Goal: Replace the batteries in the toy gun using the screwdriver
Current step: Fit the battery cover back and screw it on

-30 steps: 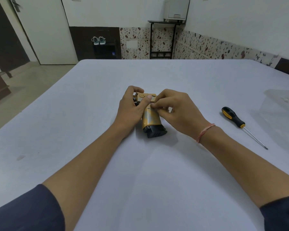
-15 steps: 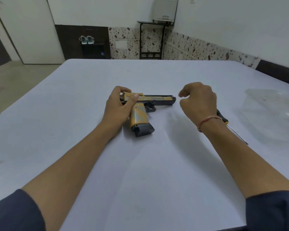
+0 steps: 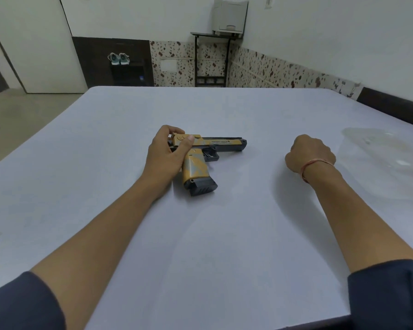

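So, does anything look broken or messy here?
Nothing stands out. The toy gun lies flat and whole on the table, its back end held by the left hand. The right hand is curled, apart from it.

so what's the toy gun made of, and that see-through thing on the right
The toy gun: likely moulded plastic, matte gold-and-grey body, black base and trim, no metallic glint. The see-through thing: probably thin clear plastic, glossy; pale highlights on it, table showing through.

Toy gun (image 3: 221,146) on table (image 3: 224,246), left hand (image 3: 164,156) at its rear, right hand (image 3: 308,154) apart rightward
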